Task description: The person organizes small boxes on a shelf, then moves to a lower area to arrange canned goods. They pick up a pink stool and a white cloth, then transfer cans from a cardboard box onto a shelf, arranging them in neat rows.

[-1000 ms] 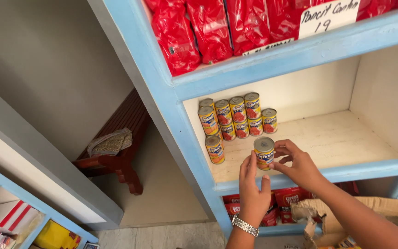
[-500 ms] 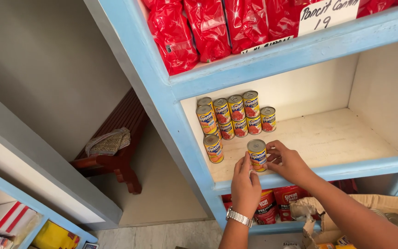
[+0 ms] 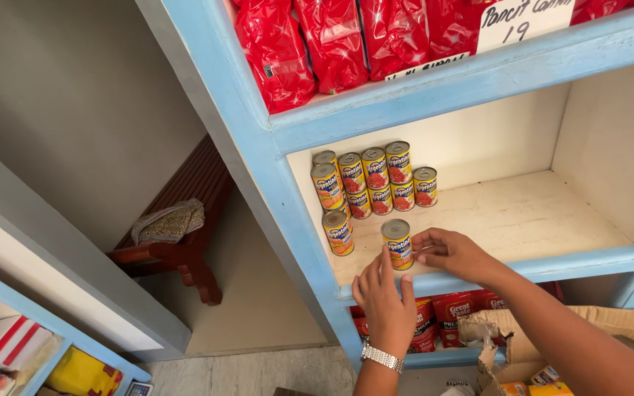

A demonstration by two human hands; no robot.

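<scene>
- The can (image 3: 397,243) stands upright near the front edge of the white shelf board (image 3: 522,213), right of a lone can (image 3: 339,232).
- Left hand (image 3: 384,295) touches its lower front, fingers loosely spread.
- Right hand (image 3: 453,253) pinches its right side.

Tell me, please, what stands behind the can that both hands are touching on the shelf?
Behind the can between the left hand and right hand, stacked cans stand against the back wall. Whatever is behind that stack is hidden.
</scene>
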